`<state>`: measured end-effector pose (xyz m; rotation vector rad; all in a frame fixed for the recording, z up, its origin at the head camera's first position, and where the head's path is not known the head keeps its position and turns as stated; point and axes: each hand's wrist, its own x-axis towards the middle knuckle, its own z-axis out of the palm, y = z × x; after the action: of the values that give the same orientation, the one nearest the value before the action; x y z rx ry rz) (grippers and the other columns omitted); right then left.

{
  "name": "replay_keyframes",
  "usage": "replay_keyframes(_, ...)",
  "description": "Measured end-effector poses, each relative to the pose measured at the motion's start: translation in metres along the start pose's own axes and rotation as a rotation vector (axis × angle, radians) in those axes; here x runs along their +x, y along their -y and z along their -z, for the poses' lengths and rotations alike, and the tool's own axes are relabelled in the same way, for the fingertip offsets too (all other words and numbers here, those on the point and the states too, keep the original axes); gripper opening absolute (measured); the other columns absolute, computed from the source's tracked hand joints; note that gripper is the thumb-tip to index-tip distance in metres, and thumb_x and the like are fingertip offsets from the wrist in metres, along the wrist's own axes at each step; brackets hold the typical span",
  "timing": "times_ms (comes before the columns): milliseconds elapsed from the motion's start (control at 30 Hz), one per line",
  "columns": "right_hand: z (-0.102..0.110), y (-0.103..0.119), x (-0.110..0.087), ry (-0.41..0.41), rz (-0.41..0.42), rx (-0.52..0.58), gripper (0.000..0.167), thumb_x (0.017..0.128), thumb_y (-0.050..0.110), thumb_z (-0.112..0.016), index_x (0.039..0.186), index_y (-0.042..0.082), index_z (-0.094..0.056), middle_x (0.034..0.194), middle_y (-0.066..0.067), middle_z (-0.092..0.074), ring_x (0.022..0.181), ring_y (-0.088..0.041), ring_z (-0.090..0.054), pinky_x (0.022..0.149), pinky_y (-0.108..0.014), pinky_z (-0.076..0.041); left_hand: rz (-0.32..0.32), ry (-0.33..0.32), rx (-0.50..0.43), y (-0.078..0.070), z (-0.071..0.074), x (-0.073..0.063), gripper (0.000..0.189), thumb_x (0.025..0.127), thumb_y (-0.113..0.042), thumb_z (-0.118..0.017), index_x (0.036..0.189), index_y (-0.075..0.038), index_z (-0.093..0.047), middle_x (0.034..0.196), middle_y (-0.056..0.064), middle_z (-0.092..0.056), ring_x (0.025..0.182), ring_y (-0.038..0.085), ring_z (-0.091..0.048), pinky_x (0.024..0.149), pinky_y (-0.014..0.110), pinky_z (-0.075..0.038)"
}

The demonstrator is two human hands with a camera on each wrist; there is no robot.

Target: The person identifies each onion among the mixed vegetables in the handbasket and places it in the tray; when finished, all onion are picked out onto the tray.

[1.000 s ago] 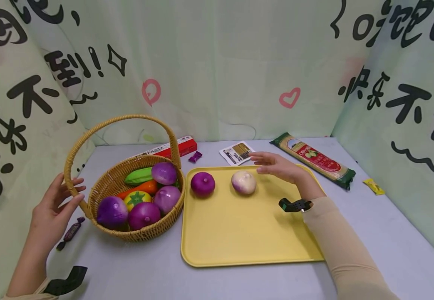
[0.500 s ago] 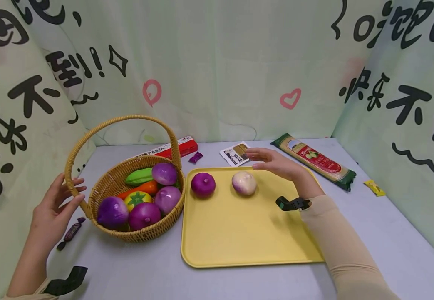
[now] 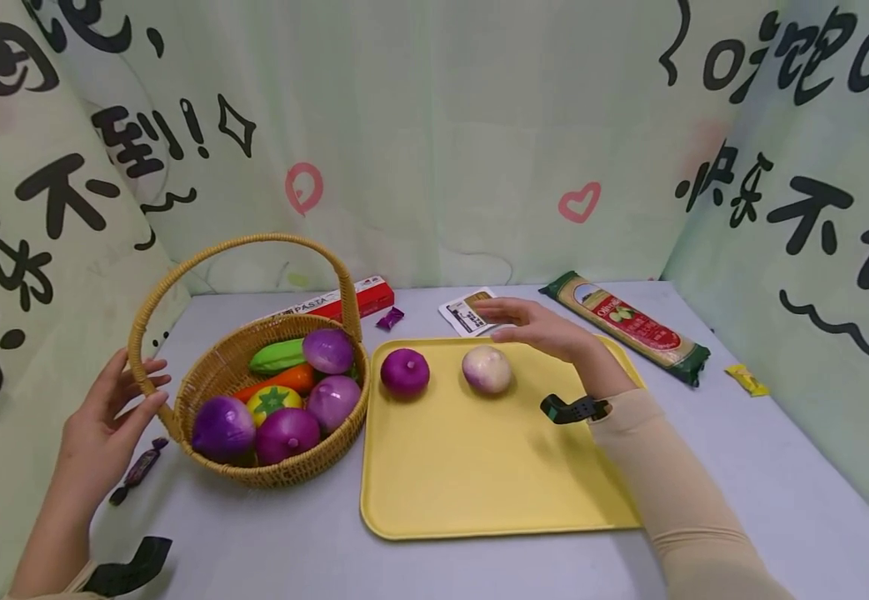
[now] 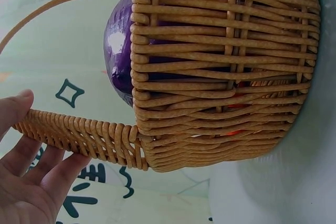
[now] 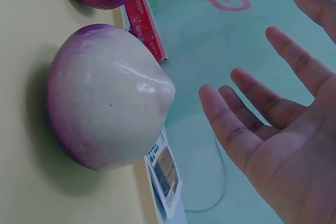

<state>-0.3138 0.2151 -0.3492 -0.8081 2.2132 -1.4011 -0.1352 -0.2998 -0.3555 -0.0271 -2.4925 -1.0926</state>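
My left hand (image 3: pixel 107 417) holds the wicker basket's handle (image 4: pixel 79 132) low on its left side, thumb on one face and fingers on the other. Inside the basket (image 3: pixel 284 473) lie purple onions (image 3: pixel 288 433), a purple eggplant-coloured round vegetable (image 3: pixel 222 427), a green ribbed vegetable (image 3: pixel 277 356), a carrot (image 3: pixel 295 377) and a yellow-green one (image 3: pixel 274 402). On the yellow tray (image 3: pixel 479 467) sit a purple onion (image 3: pixel 405 372) and a white-and-purple turnip-like vegetable (image 3: pixel 486 369). My right hand (image 3: pixel 535 325), fingers spread and holding nothing, hovers just beyond the turnip-like vegetable.
Behind the basket lies a red pasta box (image 3: pixel 372 296), with a purple wrapped candy (image 3: pixel 390 318) near it. A flat packet (image 3: pixel 466 312) and a spaghetti pack (image 3: pixel 629 325) lie behind the tray. A dark candy (image 3: pixel 138 471) and a yellow candy (image 3: pixel 746 380) lie at the sides.
My right hand has drifted slightly left, coming nearer above the turnip-like vegetable. The left hand keeps its hold on the basket handle, and the vegetables stay in place.
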Motion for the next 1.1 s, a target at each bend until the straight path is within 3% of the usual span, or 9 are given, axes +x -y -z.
replay_keyframes(600, -0.017, 0.014, 0.017, 0.037, 0.002, -0.011, 0.055, 0.091, 0.02, -0.061, 0.142, 0.013, -0.042, 0.149, -0.011, -0.036, 0.137, -0.036, -0.034, 0.11, -0.048, -0.035, -0.01, -0.004, 0.006, 0.0, 0.002, -0.003, 0.066, 0.094, -0.021, -0.057, 0.148, -0.036, -0.023, 0.131, -0.021, -0.051, 0.104, -0.026, -0.04, 0.078, -0.006, -0.037)
replay_keyframes(867, -0.023, 0.024, 0.027, 0.059, -0.009, -0.047, 0.055, 0.09, 0.027, -0.062, 0.141, 0.02, -0.043, 0.147, -0.004, -0.04, 0.137, -0.027, -0.038, 0.109, -0.043, -0.039, -0.006, -0.008, 0.002, -0.001, 0.002, -0.001, 0.065, 0.094, -0.022, -0.057, 0.148, -0.037, -0.023, 0.129, -0.021, -0.051, 0.105, -0.026, -0.04, 0.078, -0.006, -0.036)
replay_keyframes(1100, -0.028, 0.032, 0.037, 0.099, 0.039, -0.082, 0.053, 0.092, 0.023, -0.059, 0.141, 0.019, -0.042, 0.148, -0.002, -0.04, 0.136, -0.027, -0.039, 0.108, -0.043, -0.041, -0.012, -0.007, -0.006, -0.002, 0.001, -0.001, 0.064, 0.094, -0.021, -0.057, 0.147, -0.036, -0.024, 0.13, -0.019, -0.052, 0.105, -0.025, -0.041, 0.078, -0.006, -0.037)
